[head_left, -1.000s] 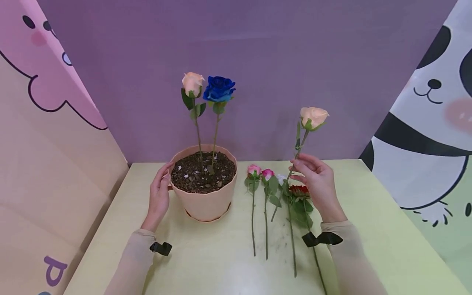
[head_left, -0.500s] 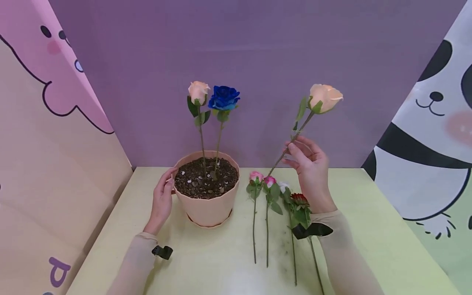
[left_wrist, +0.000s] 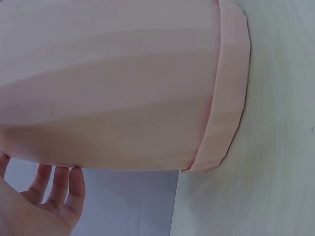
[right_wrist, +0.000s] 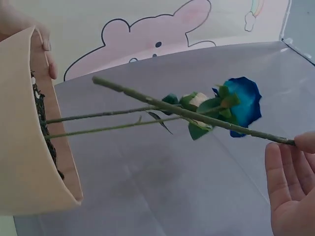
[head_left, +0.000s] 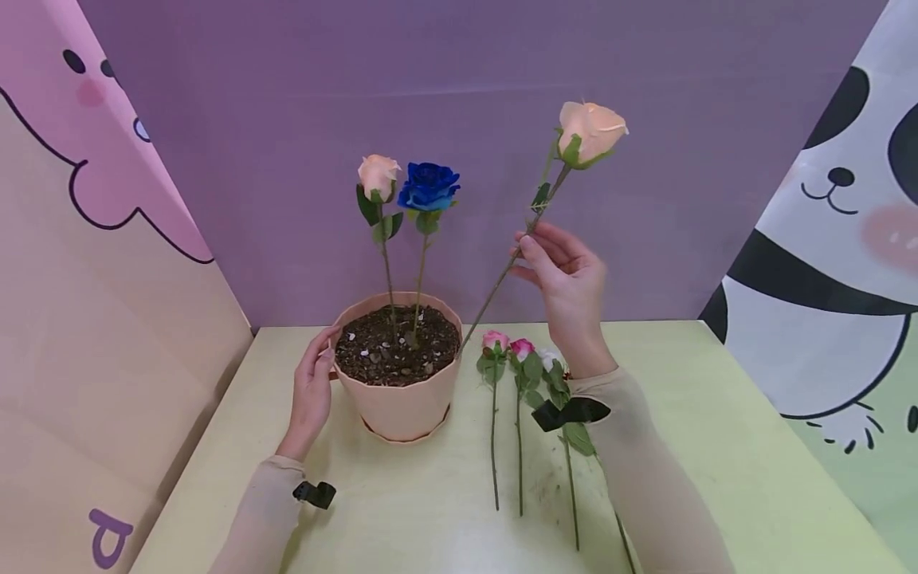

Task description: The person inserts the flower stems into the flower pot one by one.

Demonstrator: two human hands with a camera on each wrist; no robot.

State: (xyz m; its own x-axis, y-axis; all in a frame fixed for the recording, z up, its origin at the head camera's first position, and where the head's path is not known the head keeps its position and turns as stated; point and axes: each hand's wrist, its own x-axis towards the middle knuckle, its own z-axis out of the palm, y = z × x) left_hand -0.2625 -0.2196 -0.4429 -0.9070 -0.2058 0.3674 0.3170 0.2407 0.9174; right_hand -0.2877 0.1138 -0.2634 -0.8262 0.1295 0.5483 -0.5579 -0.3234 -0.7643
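In the head view my left hand [head_left: 311, 395] rests against the left side of a pink flower pot [head_left: 405, 406] filled with dark soil [head_left: 380, 359]. Its fingertips [left_wrist: 76, 177] touch the pot wall in the left wrist view. A peach rose [head_left: 376, 177] and a blue rose [head_left: 430, 187] stand upright in the soil. My right hand [head_left: 570, 291] pinches the stem of another peach rose [head_left: 590, 134], right of the pot. That stem tilts, its lower end near the pot's right rim. The right wrist view shows the bare stem end [right_wrist: 106, 84] in the air, apart from the soil.
On the pale table [head_left: 416, 510] right of the pot lie a pink rose [head_left: 495, 343], a magenta rose [head_left: 522, 349] and a white flower [head_left: 551, 357]. A red flower there is mostly hidden by my right arm. A purple wall [head_left: 287, 159] stands behind.
My right hand has lifted the peach rose off the row of flowers and carried it up and left toward the pot. My left hand has stayed against the pot.
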